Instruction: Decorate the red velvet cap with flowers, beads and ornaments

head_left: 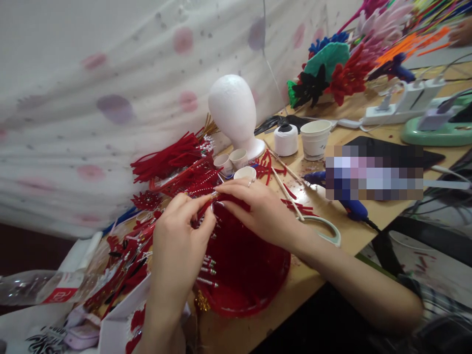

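A deep red round piece [250,265], hollow like a hat or bowl, lies near the table's front edge, with short strings of pearly beads along its left inner side. At its far rim my left hand [184,231] pinches with thumb and forefinger on something too small to make out. My right hand [254,206], with a ring on one finger, meets it there, its fingers closed over the same spot of the red rim. Their fingertips nearly touch. Gold tinsel [202,301] shows below the piece's left side.
Behind stand a white foam head [234,110], a thread spool [286,139] and paper cups [315,139]. Red stems [165,157] are heaped left. A blue glue gun [350,204], scissors [328,227] and power strips [383,114] are right. A plastic bottle [37,287] lies left. Another person's hand [461,33] shows top right.
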Motion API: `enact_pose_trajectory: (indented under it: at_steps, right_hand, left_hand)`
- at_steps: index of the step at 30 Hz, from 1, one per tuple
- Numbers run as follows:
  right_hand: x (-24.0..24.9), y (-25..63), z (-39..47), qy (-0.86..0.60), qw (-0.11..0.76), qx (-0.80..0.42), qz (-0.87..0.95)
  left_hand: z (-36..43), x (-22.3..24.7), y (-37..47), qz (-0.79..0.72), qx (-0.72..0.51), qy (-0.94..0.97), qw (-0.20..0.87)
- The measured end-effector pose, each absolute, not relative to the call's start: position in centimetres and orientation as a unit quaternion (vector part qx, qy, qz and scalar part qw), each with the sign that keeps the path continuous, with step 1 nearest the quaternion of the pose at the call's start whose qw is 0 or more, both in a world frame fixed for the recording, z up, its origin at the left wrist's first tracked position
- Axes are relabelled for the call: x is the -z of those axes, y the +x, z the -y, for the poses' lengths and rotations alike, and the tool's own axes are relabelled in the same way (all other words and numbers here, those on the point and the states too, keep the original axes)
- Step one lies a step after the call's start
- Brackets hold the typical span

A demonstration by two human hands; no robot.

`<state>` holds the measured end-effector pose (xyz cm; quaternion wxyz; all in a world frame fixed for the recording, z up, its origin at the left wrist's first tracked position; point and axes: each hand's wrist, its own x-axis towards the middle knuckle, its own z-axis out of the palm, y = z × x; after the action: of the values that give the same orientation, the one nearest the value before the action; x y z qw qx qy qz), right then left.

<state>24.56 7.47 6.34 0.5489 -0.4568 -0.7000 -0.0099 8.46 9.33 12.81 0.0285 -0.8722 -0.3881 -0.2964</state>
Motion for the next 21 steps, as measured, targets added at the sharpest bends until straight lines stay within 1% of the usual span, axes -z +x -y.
enact_pose_trajectory:
  at_steps: [10,17,21]
  right_hand:
    - [-6.0,24.9,-8.2,-0.451,0.531,0.113,0.709]
    - [-6.8,25.1,-7.9,-0.471,0.491,0.079,0.729]
    - [-6.9,24.8,-8.1,-0.488,0.495,0.097,0.713]
  left_hand:
    - [-10.1,-12.8,8.1,0.370,0.293,-0.882,0.019]
    - [-10.6,-12.9,8.2,0.387,0.277,-0.879,0.007]
    - [-10.9,-13.0,8.1,0.388,0.281,-0.878,-0.020]
